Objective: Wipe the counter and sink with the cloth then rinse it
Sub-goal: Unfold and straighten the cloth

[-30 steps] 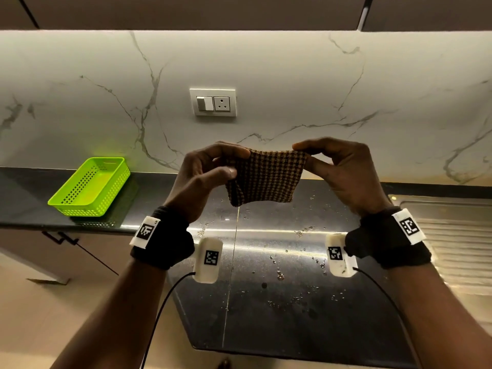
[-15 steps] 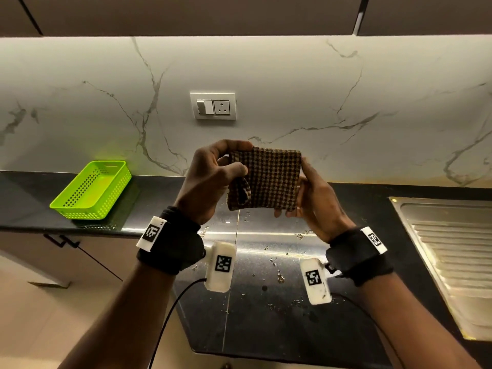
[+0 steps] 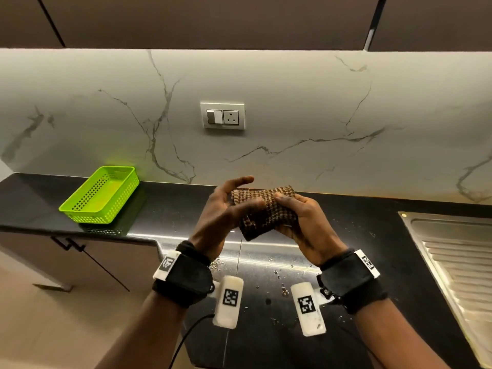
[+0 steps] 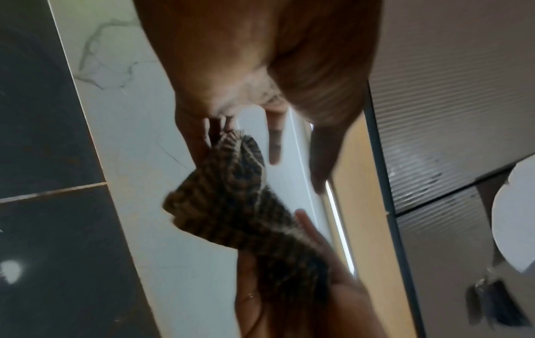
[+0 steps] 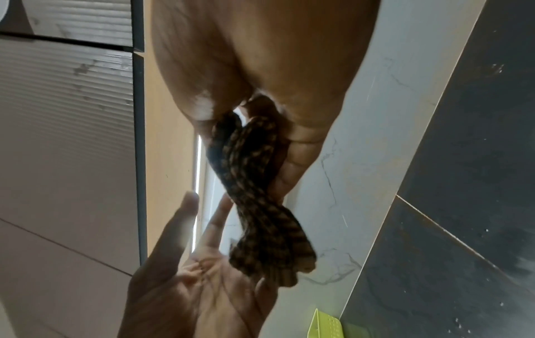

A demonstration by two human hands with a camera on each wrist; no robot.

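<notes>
Cloth (image 3: 266, 211) between both hands above the counter (image 3: 170, 209) — basket (image 3: 101, 194) left, sink (image 3: 458, 251) right.

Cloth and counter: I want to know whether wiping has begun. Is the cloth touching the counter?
Apart. The head view shows the cloth held up between left hand and right hand, clear of the counter.

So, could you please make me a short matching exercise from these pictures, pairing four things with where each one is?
Things:
1. cloth
2. basket
3. socket plate
4. sink

Places:
A. set into the marble wall
B. far right, built into the counter
C. held up between both hands
D. on the counter, far left

Pairs: 1-C, 2-D, 3-A, 4-B
</notes>
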